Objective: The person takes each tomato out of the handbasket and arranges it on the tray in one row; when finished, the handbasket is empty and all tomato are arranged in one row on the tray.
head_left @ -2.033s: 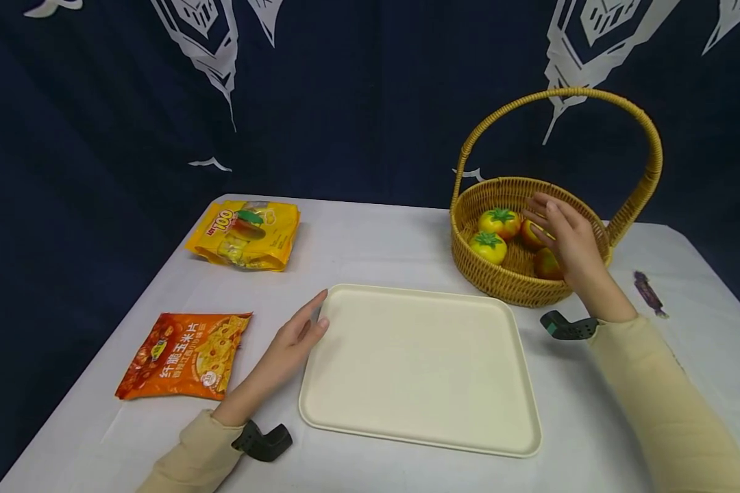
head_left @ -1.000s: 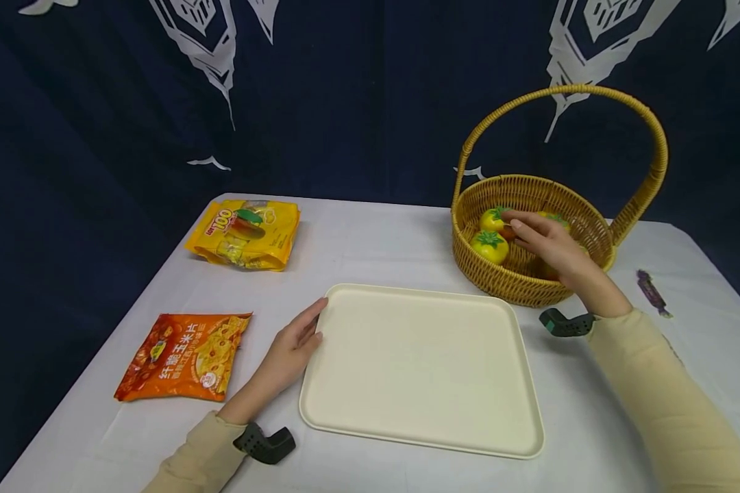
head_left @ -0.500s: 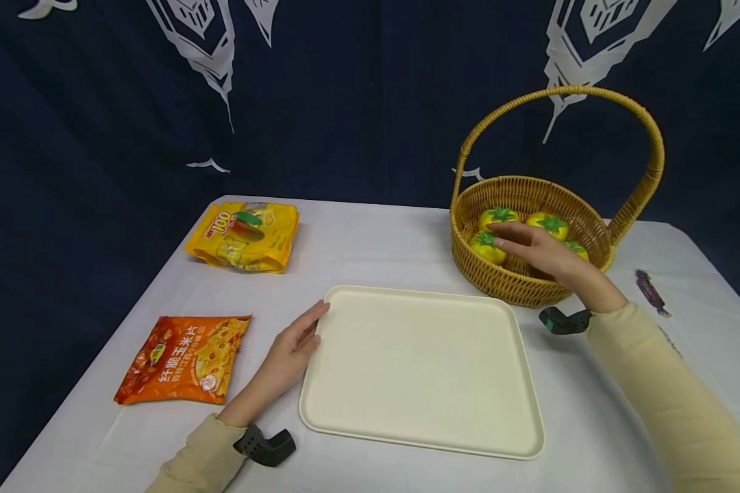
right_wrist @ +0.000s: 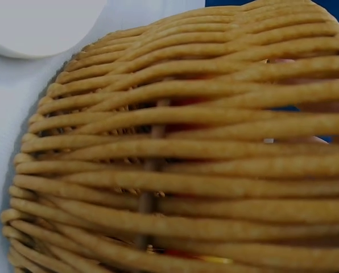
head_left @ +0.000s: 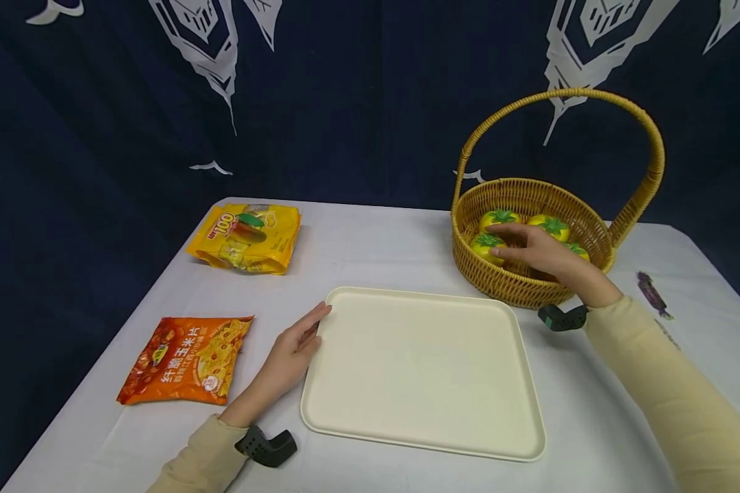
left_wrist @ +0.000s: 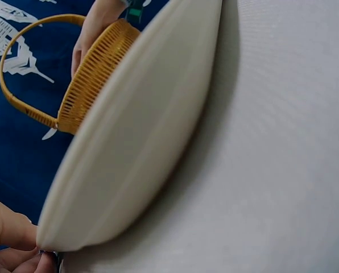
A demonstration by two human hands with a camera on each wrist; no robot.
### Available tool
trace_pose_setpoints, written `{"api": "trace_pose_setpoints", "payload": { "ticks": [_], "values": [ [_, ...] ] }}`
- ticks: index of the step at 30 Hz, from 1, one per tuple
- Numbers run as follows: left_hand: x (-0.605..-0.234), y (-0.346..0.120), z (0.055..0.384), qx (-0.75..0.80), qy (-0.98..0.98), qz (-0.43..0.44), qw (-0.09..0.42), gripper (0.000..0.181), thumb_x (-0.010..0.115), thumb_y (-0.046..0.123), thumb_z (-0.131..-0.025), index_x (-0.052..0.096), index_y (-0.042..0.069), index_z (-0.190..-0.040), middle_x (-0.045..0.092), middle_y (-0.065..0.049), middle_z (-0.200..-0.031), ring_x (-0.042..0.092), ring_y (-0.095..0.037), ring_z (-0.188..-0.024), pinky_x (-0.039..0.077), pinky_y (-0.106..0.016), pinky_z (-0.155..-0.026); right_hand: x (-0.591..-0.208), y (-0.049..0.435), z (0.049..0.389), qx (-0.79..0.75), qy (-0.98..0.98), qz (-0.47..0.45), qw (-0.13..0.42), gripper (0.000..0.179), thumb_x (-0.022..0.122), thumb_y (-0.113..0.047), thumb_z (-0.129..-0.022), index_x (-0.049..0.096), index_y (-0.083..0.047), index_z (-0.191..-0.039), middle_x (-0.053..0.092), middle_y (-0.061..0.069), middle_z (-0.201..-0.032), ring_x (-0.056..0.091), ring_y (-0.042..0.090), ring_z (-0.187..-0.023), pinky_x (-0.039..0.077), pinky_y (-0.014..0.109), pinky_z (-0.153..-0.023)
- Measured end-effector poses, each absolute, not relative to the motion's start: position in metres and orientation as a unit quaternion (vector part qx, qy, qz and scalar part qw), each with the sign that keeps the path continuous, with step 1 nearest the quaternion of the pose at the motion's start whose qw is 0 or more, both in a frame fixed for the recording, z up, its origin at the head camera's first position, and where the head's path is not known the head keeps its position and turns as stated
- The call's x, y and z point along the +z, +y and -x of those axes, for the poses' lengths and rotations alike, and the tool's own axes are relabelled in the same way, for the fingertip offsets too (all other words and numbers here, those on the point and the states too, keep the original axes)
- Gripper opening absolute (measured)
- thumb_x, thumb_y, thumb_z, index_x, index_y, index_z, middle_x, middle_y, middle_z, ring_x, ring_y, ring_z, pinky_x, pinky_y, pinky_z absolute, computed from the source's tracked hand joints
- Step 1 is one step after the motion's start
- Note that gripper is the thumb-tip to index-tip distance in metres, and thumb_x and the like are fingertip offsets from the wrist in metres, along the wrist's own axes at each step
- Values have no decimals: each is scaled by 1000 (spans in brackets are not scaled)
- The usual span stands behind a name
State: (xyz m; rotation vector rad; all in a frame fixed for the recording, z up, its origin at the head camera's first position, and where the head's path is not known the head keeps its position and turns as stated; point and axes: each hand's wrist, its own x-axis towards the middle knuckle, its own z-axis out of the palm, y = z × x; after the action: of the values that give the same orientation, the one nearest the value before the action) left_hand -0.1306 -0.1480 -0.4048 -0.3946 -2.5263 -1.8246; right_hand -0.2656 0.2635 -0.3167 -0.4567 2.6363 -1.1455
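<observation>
A cream rectangular tray (head_left: pixel 422 373) lies on the table. My left hand (head_left: pixel 288 356) pinches its left edge near the far corner; the left wrist view shows the thumb (left_wrist: pixel 19 230) at the rim and curled fingers below. Inside the wicker basket (head_left: pixel 499 281) sit several yellow-orange persimmons with green leafy tops. My right hand (head_left: pixel 549 257) reaches over the basket's front rim, with thumb and fingers round the front-left persimmon (head_left: pixel 484 248). Another persimmon (head_left: pixel 499 218) sits behind it, and one more (head_left: pixel 551 226) lies beyond the hand. Basket weave fills the right wrist view, mostly hiding the right hand.
On the left lie an orange snack bag (head_left: pixel 185 359) and, farther back, a yellow mango candy bag (head_left: pixel 247 237). A small purple wrapped candy (head_left: pixel 654 294) is right of the basket. The tall basket handle (head_left: pixel 567 92) arches above it. A dark patterned cloth (head_left: pixel 345 103) hangs behind the table.
My right hand has lowered into the basket and moved left to the front-left persimmon, its fingers closing round it. My left fingers have drawn in at the tray's edge.
</observation>
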Motion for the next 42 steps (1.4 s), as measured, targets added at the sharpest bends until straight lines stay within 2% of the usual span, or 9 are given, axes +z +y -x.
{"api": "trace_pose_setpoints", "payload": {
  "ticks": [6,14,19,21,23,29,34,37,42],
  "values": [
    [-405,-146,130,-588,-799,126,-1,48,47,-16,-90,46,-1,-135,33,-13,-146,31,-20,-132,32,-25,-103,-316,262,269,-338,922,157,109,65,65,-34,-89,42,1,-139,40,28,-135,33,41,-125,29,56,-103],
    [-404,-146,130,-587,-800,125,-7,48,46,-14,-91,43,-2,-138,32,-13,-146,31,-19,-131,31,-25,-103,-316,263,267,-320,925,157,132,68,62,-39,-90,38,-1,-141,40,28,-134,36,40,-119,29,59,-101],
    [-403,-147,129,-591,-798,117,-19,49,46,-12,-92,37,-4,-140,30,-14,-147,32,-21,-131,32,-25,-102,-317,266,267,-345,915,140,152,70,62,-39,-90,35,0,-142,41,26,-132,40,35,-111,37,49,-96],
    [-403,-147,128,-598,-793,114,-23,50,46,-12,-92,35,-5,-140,31,-15,-146,33,-23,-131,33,-26,-101,-316,268,266,-367,907,129,159,70,61,-39,-90,34,-1,-143,40,25,-133,41,32,-110,42,38,-91],
    [-404,-147,127,-605,-788,109,-24,50,46,-12,-93,35,-5,-141,31,-16,-146,35,-24,-130,35,-26,-100,-314,269,262,-386,901,116,158,69,61,-38,-90,34,-3,-143,38,23,-134,42,31,-109,46,35,-86],
    [-405,-147,127,-608,-787,106,-19,49,46,-12,-92,36,-6,-140,33,-16,-145,36,-25,-129,36,-27,-99,-294,258,244,-451,883,84,98,68,63,-41,-88,35,-11,-143,39,19,-129,53,33,-99,50,29,-82],
    [-404,-148,127,-608,-787,102,-18,48,47,-12,-92,37,-6,-139,35,-16,-144,38,-25,-128,37,-27,-98,-285,225,226,-518,848,112,27,61,64,-30,-90,38,-14,-143,41,13,-131,50,30,-108,50,21,-81],
    [-403,-148,126,-613,-783,100,-16,47,47,-11,-92,37,-7,-138,37,-19,-142,40,-26,-126,38,-28,-97,-287,196,216,-521,842,141,10,60,65,-26,-90,39,-16,-143,40,11,-136,48,30,-115,48,27,-89],
    [-403,-147,126,-614,-783,95,-15,46,47,-11,-93,39,-8,-137,39,-20,-140,42,-26,-125,40,-27,-96,-312,142,209,-510,833,215,-13,60,72,-19,-84,47,-9,-137,43,11,-135,46,30,-117,42,40,-97]
  ]
}}
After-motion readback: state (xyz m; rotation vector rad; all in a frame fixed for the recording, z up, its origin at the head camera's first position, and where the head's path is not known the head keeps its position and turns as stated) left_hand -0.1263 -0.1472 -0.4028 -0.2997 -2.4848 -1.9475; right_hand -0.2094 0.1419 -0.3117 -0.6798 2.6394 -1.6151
